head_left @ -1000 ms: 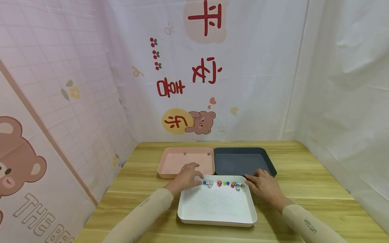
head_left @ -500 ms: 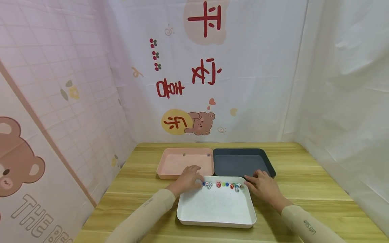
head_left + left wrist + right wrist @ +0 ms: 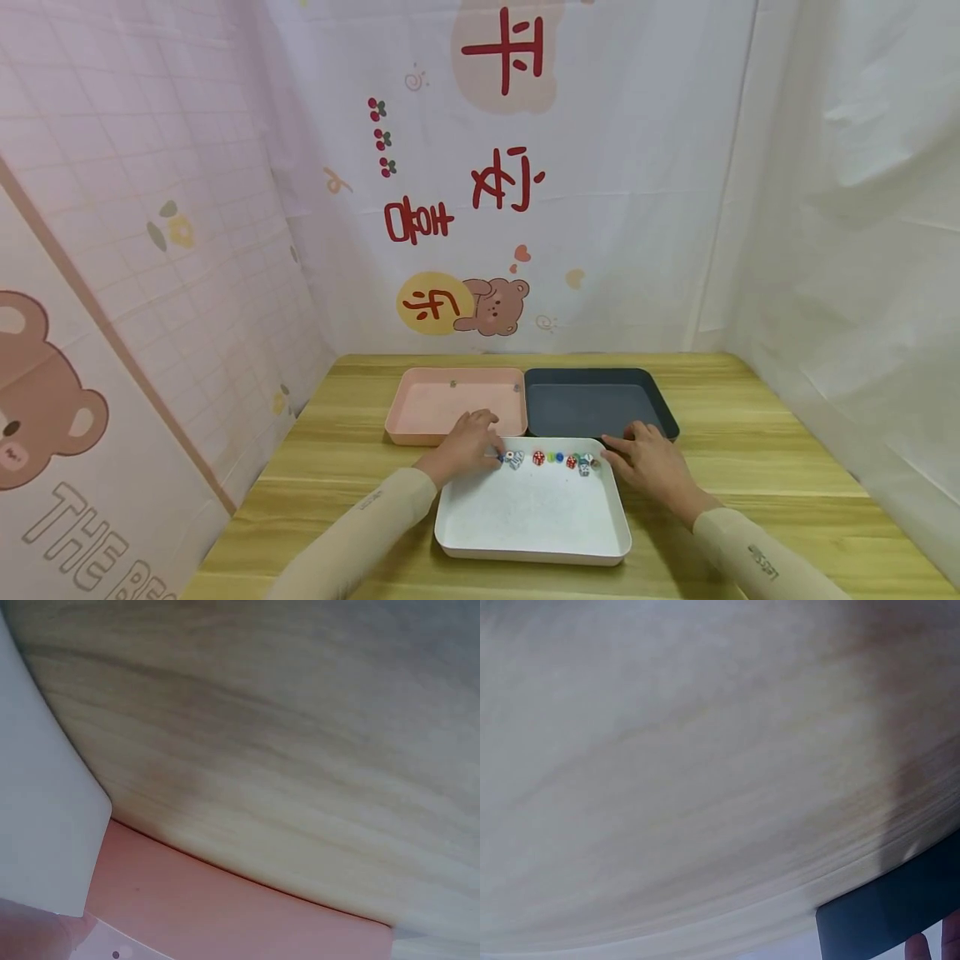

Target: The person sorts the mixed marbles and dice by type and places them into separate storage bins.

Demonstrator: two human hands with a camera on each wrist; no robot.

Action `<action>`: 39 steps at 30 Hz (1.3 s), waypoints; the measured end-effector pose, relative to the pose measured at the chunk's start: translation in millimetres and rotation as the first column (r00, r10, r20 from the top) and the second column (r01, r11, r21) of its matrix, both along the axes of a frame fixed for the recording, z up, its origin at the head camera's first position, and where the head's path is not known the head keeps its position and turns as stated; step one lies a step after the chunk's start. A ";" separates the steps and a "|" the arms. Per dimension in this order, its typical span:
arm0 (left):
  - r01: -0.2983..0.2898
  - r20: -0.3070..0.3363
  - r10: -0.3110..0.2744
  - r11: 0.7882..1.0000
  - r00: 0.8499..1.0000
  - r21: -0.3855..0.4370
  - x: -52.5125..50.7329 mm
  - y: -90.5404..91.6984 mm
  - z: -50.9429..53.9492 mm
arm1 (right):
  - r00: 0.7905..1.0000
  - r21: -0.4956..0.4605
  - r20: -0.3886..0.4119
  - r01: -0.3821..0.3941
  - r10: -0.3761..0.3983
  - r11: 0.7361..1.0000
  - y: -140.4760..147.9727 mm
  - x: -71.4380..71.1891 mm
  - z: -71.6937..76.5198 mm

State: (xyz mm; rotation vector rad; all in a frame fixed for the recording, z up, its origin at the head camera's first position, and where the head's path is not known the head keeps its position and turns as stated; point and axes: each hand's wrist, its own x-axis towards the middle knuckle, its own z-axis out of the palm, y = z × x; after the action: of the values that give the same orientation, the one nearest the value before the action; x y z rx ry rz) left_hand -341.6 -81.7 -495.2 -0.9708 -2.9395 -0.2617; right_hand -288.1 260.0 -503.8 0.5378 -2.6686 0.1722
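Observation:
In the head view, several small dice and beads line the far side of the white tray. My left hand reaches over its far left corner, a fingertip at a blue bead that it partly covers; beside the bead lie white dice. Farther right are a red die, a green bead, a second blue bead, another red die and a white die. My right hand rests at the far right corner, fingertips by the rim, with no object visible in it.
Behind the white tray stand a pink tray holding two small beads and a dark blue tray, side by side. All three are on a wooden table. Printed curtains hang behind and beside the table.
My left fingertips have moved slightly in toward the blue bead, now partly covering it. One bead in the pink tray has shifted a little to the right. My right hand stays in place.

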 end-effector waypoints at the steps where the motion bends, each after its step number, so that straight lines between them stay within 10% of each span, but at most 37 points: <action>1: 0.005 -0.004 -0.005 1.000 1.000 0.001 0.3 -0.1 -0.1 | 1.000 -0.003 -0.002 0.000 0.000 1.000 0.2 0.1 -0.1; 10: 0.028 -0.032 -0.024 0.992 0.999 0.123 0.1 -3.5 10.8 | 1.000 -0.014 -0.006 0.008 -0.008 1.000 3.3 0.1 -0.7; 24: -0.127 0.052 0.116 0.940 0.992 0.316 -25.0 -19.7 28.4 | 1.000 -0.015 -0.014 0.013 -0.014 1.000 6.6 -1.7 -6.4; 39: -0.243 0.015 0.257 0.890 0.966 0.385 -48.2 -46.0 18.5 | 1.000 -0.023 0.003 0.011 -0.011 1.000 1.2 -2.8 -6.0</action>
State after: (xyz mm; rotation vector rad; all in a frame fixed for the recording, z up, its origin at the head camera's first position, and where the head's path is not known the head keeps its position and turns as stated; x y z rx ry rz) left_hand -389.8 -127.8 -476.7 -0.5312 -2.7778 -0.7635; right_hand -290.9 261.1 -509.8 0.5155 -2.6685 0.1997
